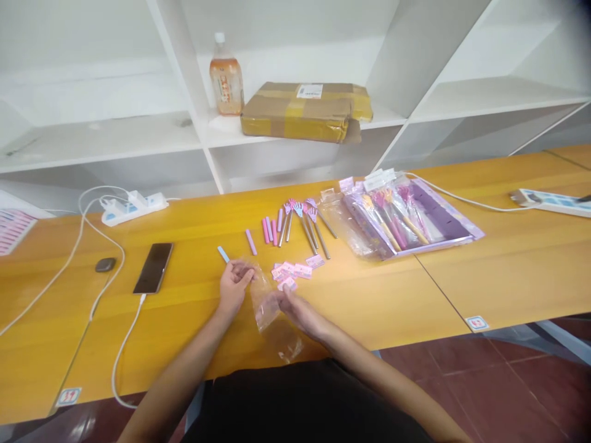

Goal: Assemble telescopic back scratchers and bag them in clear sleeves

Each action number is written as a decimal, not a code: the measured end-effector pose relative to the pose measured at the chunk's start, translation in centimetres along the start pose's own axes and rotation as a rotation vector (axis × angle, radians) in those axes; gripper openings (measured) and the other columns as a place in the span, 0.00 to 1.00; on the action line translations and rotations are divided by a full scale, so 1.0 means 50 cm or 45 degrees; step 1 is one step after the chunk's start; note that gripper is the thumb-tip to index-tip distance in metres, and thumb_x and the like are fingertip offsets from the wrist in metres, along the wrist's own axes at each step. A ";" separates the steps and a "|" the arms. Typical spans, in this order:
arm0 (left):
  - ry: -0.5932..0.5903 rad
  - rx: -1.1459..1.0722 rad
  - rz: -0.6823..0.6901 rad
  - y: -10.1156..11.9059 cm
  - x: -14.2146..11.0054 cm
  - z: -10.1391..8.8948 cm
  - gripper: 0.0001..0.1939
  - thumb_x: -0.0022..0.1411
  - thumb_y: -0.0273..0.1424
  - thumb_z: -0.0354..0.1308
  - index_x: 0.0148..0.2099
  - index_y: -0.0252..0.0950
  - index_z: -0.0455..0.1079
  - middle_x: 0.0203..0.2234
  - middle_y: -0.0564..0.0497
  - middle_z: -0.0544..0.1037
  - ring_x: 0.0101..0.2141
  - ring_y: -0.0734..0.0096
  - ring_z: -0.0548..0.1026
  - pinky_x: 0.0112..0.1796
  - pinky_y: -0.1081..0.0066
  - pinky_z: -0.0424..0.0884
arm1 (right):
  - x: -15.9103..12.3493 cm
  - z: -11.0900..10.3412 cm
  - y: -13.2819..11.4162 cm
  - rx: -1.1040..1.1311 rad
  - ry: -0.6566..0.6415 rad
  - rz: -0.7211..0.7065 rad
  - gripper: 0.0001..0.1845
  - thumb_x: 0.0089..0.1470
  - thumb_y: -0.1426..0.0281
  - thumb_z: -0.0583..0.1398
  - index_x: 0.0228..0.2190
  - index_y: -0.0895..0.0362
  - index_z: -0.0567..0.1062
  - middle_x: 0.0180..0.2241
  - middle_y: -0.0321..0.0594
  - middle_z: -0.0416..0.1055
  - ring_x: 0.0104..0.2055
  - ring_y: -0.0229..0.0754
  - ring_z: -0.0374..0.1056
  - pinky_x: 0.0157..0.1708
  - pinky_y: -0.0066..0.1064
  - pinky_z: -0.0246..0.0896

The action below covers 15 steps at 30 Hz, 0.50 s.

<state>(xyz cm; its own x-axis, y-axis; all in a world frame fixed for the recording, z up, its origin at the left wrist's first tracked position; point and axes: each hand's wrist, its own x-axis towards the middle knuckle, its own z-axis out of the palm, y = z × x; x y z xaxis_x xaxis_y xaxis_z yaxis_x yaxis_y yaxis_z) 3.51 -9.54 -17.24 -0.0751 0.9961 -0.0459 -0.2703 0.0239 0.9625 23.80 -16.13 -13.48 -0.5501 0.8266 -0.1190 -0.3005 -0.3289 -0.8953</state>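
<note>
Plastic bag (264, 315): pinched in left hand (234, 284) and right hand (295, 307), both grips closed
Blue stick (223, 253): close to left hand
Pink cards (302, 271): close to right hand

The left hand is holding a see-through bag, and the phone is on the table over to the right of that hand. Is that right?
Not quite: the head view shows the phone to the left of the left hand, not the right. It is on the table, and that hand is holding a see-through bag.
</note>
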 end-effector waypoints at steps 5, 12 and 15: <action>0.083 -0.022 0.077 0.002 0.019 -0.011 0.30 0.57 0.45 0.80 0.52 0.40 0.68 0.40 0.49 0.86 0.34 0.67 0.84 0.40 0.66 0.79 | -0.016 -0.019 -0.019 -0.233 0.064 0.009 0.29 0.57 0.42 0.73 0.37 0.54 0.77 0.33 0.37 0.76 0.36 0.42 0.72 0.41 0.35 0.67; -0.072 -0.129 0.067 0.021 0.020 -0.030 0.26 0.66 0.51 0.72 0.52 0.39 0.69 0.43 0.44 0.87 0.34 0.65 0.85 0.39 0.65 0.79 | -0.060 -0.216 -0.176 -0.738 0.819 -0.378 0.25 0.63 0.43 0.67 0.40 0.52 0.74 0.28 0.32 0.65 0.29 0.40 0.62 0.31 0.32 0.61; -0.124 -0.065 0.028 0.041 0.010 -0.036 0.25 0.65 0.50 0.72 0.51 0.39 0.68 0.41 0.44 0.87 0.32 0.65 0.84 0.35 0.65 0.77 | -0.110 -0.345 -0.286 -0.944 0.971 -0.506 0.23 0.63 0.45 0.67 0.37 0.51 0.72 0.29 0.34 0.67 0.29 0.40 0.63 0.32 0.34 0.62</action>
<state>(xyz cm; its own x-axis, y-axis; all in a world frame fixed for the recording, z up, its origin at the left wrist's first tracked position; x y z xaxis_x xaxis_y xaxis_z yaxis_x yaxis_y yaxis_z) 1.20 -9.17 -15.78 0.0115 0.9999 0.0036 -0.3185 0.0003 0.9479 44.59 -8.09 -7.42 0.1754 0.9580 0.2270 0.3270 0.1608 -0.9313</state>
